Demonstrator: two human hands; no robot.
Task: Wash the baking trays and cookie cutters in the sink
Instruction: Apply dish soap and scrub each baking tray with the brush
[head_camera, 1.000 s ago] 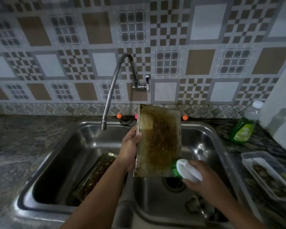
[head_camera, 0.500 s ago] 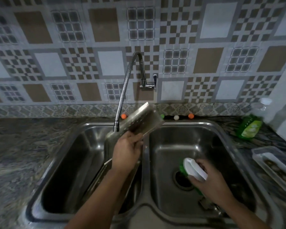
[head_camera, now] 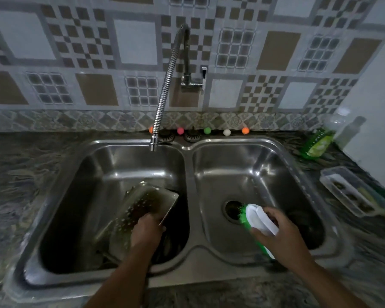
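Lowered from near the faucet, the baking tray [head_camera: 142, 203] now tilts into the sink's [head_camera: 187, 261] left basin, left hand [head_camera: 146, 230] gripping its near edge; the right hand [head_camera: 278, 232] (over the other basin) holds the brush [head_camera: 257, 221], tray lying to its left.

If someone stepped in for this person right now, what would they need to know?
Left hand grips a wet baking tray, tilted in the left basin on top of what looks like another tray.
Right hand grips the green-bristled scrub brush over the right basin, near the drain.
Faucet hangs over the left basin; no water visibly running.
Dish soap bottle stands on the counter at right.
Done: cannot tell how clean the tray is.
Left: remaining trays; no cookie cutters clearly visible.
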